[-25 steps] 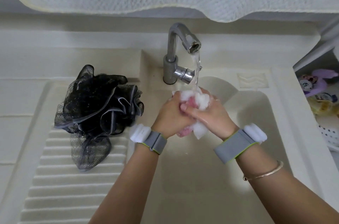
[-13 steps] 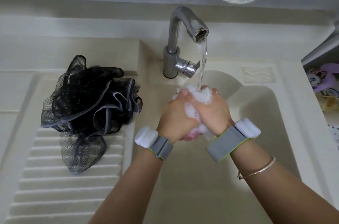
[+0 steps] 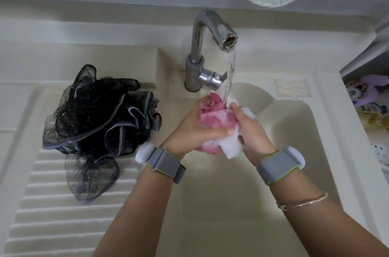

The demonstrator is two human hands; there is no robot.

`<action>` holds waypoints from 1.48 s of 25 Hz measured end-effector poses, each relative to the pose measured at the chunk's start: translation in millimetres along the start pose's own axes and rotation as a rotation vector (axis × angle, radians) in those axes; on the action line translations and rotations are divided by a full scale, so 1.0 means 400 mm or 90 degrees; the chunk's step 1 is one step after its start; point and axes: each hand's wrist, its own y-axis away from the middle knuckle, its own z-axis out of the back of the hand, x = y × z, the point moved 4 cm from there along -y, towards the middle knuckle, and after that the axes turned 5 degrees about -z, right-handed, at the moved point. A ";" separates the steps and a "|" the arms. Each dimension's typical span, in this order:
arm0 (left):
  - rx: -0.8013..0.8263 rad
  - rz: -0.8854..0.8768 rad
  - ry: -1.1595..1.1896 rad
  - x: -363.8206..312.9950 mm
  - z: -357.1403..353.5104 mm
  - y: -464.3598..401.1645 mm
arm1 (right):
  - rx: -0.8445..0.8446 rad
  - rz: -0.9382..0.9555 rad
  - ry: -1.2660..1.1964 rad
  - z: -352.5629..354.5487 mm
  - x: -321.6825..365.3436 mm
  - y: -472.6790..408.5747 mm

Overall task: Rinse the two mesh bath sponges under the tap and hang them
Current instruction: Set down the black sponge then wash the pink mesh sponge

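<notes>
Gripped pink mesh sponge [image 3: 216,119] in left hand [image 3: 194,128] and right hand [image 3: 251,130], fingers curled round it, under running tap [image 3: 210,50]. Left black mesh sponge [image 3: 94,122] lying on ribbed drainboard [image 3: 63,214].

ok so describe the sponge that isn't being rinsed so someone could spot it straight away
Start at the metal tap and look to its left, onto the ribbed drainboard beside the basin. The black mesh sponge lies there untouched, a dark ruffled heap with grey edging, unlike the pink, soapy one held under the water.
</notes>
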 end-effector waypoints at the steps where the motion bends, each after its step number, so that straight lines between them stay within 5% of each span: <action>1: -0.017 0.003 -0.028 0.001 0.003 0.003 | 0.021 0.015 0.048 -0.009 0.005 0.015; 7: -0.129 -0.006 -0.236 0.006 -0.025 -0.015 | 0.089 0.226 0.196 -0.030 0.004 0.046; 14: -0.126 -0.069 -0.227 -0.012 -0.049 0.008 | -0.071 0.040 0.371 -0.048 0.049 -0.003; 16: -0.130 -0.076 -0.275 -0.019 -0.049 0.009 | -0.072 0.075 0.405 -0.044 0.052 -0.017; 22: -0.169 -0.047 -0.248 -0.013 -0.027 0.002 | 0.060 0.117 0.078 -0.050 0.019 0.002; 25: -0.153 -0.065 -0.311 -0.012 -0.036 -0.002 | 0.099 0.227 0.223 -0.064 0.032 0.014; 29: -0.100 -0.085 -0.414 -0.013 -0.060 0.003 | -0.018 0.100 0.220 -0.044 0.023 -0.038; 32: -0.075 -0.135 -0.507 -0.014 -0.062 0.008 | 0.043 -0.028 0.005 -0.023 -0.004 -0.033; 34: -0.049 -0.168 -0.576 -0.010 -0.070 0.007 | 0.095 -0.032 0.053 -0.026 -0.016 -0.020; 37: -0.021 -0.181 -0.640 0.001 -0.087 0.002 | 0.029 -0.021 0.078 -0.039 -0.017 -0.012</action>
